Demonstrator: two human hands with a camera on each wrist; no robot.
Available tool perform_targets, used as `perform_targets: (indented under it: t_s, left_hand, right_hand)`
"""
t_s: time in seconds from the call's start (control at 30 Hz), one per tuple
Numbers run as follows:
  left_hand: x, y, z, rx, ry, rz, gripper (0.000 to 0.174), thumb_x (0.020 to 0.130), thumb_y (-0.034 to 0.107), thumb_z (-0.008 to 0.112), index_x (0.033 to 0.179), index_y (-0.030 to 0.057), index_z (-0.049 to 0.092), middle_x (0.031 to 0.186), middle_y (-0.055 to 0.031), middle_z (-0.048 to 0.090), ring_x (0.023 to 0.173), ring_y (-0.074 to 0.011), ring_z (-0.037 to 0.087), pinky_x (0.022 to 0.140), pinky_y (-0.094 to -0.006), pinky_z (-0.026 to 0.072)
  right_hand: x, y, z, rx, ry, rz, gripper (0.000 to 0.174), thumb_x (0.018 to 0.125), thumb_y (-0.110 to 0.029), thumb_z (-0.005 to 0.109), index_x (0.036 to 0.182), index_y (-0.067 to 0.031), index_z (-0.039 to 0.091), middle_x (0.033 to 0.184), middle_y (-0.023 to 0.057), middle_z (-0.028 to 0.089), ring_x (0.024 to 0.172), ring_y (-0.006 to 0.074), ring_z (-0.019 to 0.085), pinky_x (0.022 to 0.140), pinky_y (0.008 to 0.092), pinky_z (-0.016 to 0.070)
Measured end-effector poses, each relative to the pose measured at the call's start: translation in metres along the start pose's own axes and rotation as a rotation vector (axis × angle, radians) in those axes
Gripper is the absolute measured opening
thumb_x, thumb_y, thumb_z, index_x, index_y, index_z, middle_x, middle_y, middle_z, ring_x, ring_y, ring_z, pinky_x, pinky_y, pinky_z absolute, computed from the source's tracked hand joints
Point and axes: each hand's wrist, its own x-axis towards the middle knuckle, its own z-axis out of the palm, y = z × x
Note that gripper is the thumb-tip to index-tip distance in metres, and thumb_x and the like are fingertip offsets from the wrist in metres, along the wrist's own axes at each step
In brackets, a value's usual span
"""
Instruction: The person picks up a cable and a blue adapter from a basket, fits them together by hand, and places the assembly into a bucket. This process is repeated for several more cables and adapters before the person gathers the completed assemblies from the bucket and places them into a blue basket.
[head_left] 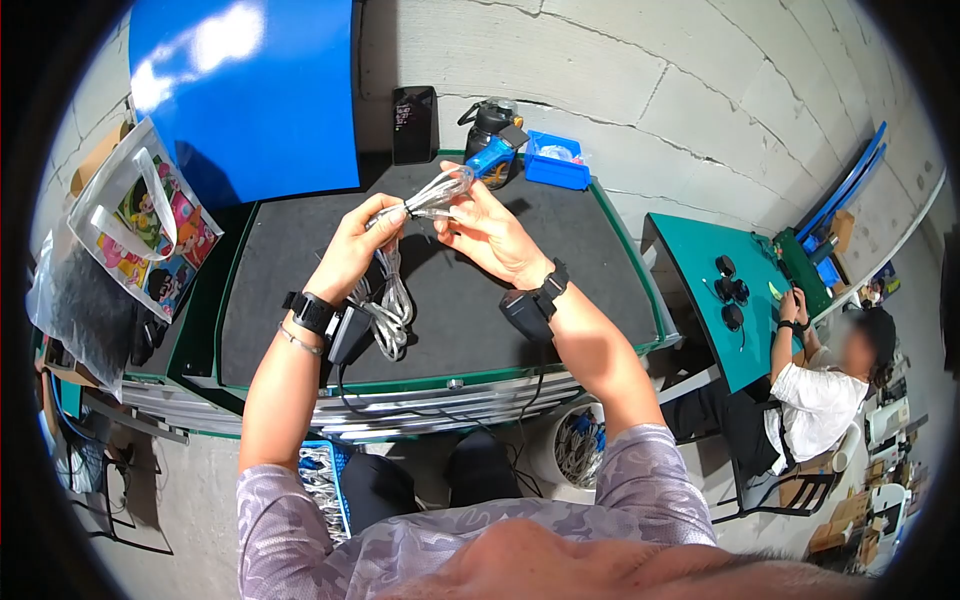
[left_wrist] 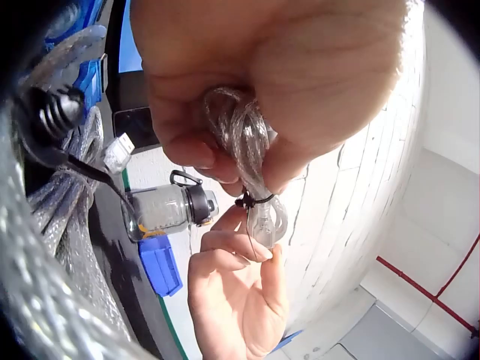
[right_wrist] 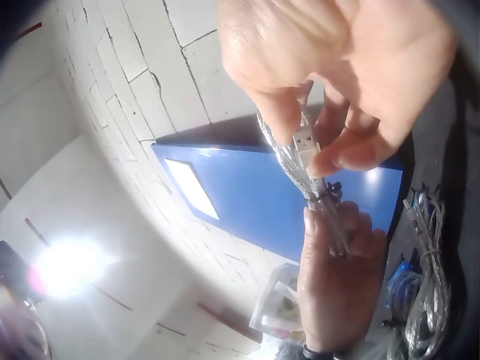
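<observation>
A coiled USB cable point(head_left: 446, 188) with a clear, silvery jacket is held up over the dark workbench mat. My left hand point(head_left: 362, 238) grips the coil close to a black tie point(left_wrist: 255, 201) wrapped round it. On the other side of the tie, my right hand point(head_left: 495, 235) pinches the cable's end, and a USB plug point(right_wrist: 305, 142) shows between its thumb and fingers. Below my left hand, a second bundle of silvery cable point(head_left: 392, 318) lies on the mat point(head_left: 455, 335), next to a black box point(head_left: 350, 332) at the left wrist.
Along the mat's back edge stand a black upright device point(head_left: 414, 125), a bottle point(head_left: 488, 118) and a blue bin point(head_left: 556, 172). A patterned bag point(head_left: 150, 225) is at left. Below are a blue basket point(head_left: 345, 490) and a white bucket point(head_left: 545, 450) of cables. Another person point(head_left: 825, 400) sits at right.
</observation>
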Motion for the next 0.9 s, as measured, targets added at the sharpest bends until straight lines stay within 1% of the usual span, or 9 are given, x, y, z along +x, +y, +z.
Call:
perform_targets:
  t_s: [0.23,0.43,0.5,0.57,0.7,0.77,0.8,0.83,0.9]
  left_hand:
    - [0.0,0.0,-0.001,-0.198,-0.012,-0.078,0.024,0.1,0.031,0.055,0.102,0.0079,0.06,0.076,0.0032,0.055,0.067,-0.0051,0.048,0.063,-0.0201,0.0382]
    - [0.001,-0.001,-0.002,-0.213,-0.066,-0.162,0.027,0.101,0.034,0.053,0.101,0.0086,0.059,0.078,0.0023,0.058,0.066,-0.0057,0.053,0.063,-0.0205,0.0425]
    - [0.0,-0.001,-0.002,-0.212,-0.063,-0.18,0.028,0.101,0.036,0.053,0.101,0.0084,0.059,0.078,0.002,0.059,0.066,-0.0057,0.053,0.063,-0.0205,0.0433]
    - [0.0,-0.001,-0.002,-0.211,-0.059,-0.199,0.03,0.101,0.037,0.052,0.1,0.0082,0.06,0.079,0.0016,0.059,0.066,-0.0057,0.053,0.064,-0.0206,0.044]
    - [-0.003,0.003,0.002,-0.043,-0.172,-0.253,0.036,0.101,0.042,0.049,0.098,0.0076,0.06,0.083,0.0011,0.059,0.074,-0.0051,0.053,0.068,-0.0202,0.0427]
    - [-0.004,0.007,0.004,0.082,-0.065,-0.105,0.037,0.102,0.04,0.048,0.102,0.006,0.062,0.085,0.0014,0.058,0.08,-0.0051,0.052,0.072,-0.0218,0.0417]
    - [-0.001,0.004,-0.003,0.098,-0.079,-0.032,0.037,0.103,0.038,0.047,0.105,0.0041,0.063,0.087,0.002,0.058,0.083,-0.006,0.051,0.075,-0.0231,0.0409]
    - [0.002,0.002,-0.006,0.055,-0.027,-0.015,0.034,0.103,0.034,0.049,0.104,0.0028,0.063,0.087,0.0018,0.058,0.083,-0.0071,0.051,0.075,-0.0238,0.0421]
    - [0.0,0.007,-0.009,0.12,0.091,-0.057,0.029,0.102,0.029,0.052,0.103,0.0021,0.063,0.086,0.002,0.058,0.083,-0.0072,0.051,0.077,-0.0237,0.0429]
  right_hand:
    - [-0.002,-0.005,0.009,-0.011,-0.055,-0.007,0.063,0.094,-0.004,0.059,0.149,-0.017,0.031,0.127,0.0016,0.049,0.102,0.0122,0.054,0.09,0.0316,0.0467]
    - [0.001,-0.002,-0.003,0.247,-0.035,0.068,0.061,0.091,-0.007,0.063,0.145,-0.0101,0.036,0.116,0.0037,0.056,0.098,0.0159,0.057,0.091,0.0317,0.0464]
    - [0.002,0.001,-0.003,0.218,-0.07,0.041,0.054,0.092,-0.008,0.062,0.142,-0.008,0.041,0.119,0.0048,0.057,0.099,0.0146,0.057,0.091,0.03,0.0463]
    - [0.001,0.003,0.007,-0.018,0.056,-0.012,0.05,0.095,-0.013,0.061,0.141,-0.0074,0.042,0.123,0.006,0.058,0.095,0.0114,0.057,0.087,0.026,0.0475]
    - [0.003,0.007,0.002,-0.126,0.142,0.028,0.04,0.098,-0.018,0.06,0.135,-0.0081,0.048,0.115,0.0035,0.061,0.092,0.0076,0.059,0.08,0.0214,0.048]
    - [0.006,0.007,-0.01,-0.202,0.179,-0.025,0.037,0.098,-0.021,0.06,0.131,-0.0069,0.051,0.111,0.0029,0.063,0.085,0.0046,0.056,0.075,0.0197,0.0476]
    - [0.007,0.006,-0.01,-0.228,0.233,-0.051,0.039,0.098,-0.024,0.06,0.13,-0.0042,0.051,0.107,0.004,0.063,0.077,0.0056,0.053,0.072,0.0209,0.0468]
    - [0.006,0.006,-0.011,-0.349,0.351,-0.07,0.033,0.098,-0.028,0.061,0.12,-0.0044,0.057,0.094,-0.0004,0.061,0.075,0.0031,0.049,0.067,0.0195,0.0416]
    - [0.004,-0.002,-0.014,-0.657,0.415,-0.081,0.028,0.096,-0.031,0.062,0.108,-0.0059,0.058,0.084,-0.0041,0.055,0.073,0.0013,0.044,0.062,0.0193,0.0354]
